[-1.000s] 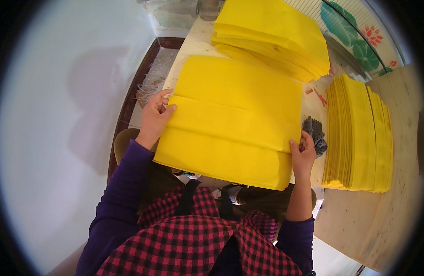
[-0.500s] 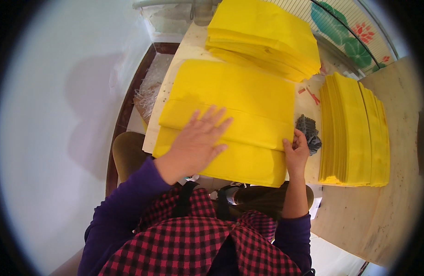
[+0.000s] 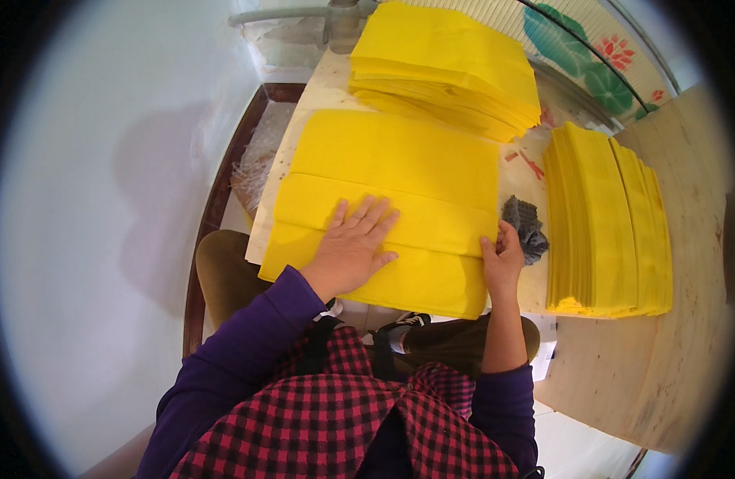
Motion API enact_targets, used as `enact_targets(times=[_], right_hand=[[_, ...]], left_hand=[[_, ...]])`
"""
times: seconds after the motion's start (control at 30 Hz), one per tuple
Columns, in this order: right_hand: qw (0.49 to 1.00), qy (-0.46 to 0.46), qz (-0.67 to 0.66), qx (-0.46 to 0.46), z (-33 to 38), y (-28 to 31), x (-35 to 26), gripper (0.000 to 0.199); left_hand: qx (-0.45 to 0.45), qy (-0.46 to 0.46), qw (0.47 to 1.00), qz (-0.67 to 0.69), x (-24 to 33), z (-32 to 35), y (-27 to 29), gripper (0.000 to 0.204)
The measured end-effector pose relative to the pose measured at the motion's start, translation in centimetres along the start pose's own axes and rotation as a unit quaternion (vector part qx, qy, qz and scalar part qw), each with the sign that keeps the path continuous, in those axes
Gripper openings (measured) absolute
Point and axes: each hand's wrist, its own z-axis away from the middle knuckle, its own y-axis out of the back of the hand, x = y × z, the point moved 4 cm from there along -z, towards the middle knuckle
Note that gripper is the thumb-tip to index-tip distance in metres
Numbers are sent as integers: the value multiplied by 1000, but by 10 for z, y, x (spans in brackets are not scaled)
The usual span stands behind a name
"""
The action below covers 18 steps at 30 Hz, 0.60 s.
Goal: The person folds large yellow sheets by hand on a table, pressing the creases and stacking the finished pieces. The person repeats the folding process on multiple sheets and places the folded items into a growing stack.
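A folded yellow sheet is pressed flat under the open left hand; its right edge is pinched by the right hand, beside a grey cloth.

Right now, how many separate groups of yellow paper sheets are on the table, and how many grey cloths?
Folded yellow paper sheet under the hands: 1
Stacks of yellow paper sheets: 2, one at the far edge, one at the right
Crumpled grey cloth: 1
Total: 4
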Motion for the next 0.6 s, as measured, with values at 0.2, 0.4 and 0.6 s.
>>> enact_targets(times=[0.2, 0.4, 0.6], right_hand=[[999, 39, 3, 29, 1, 5, -8, 35], [926, 273, 250, 71, 23, -9, -79, 45], [925, 252, 234, -162, 53, -130, -136, 63]], left_hand=[[13, 32, 999, -28, -11, 7, 7, 64], [34, 26, 998, -37, -12, 11, 5, 64], [9, 26, 998, -63, -11, 9, 5, 66]])
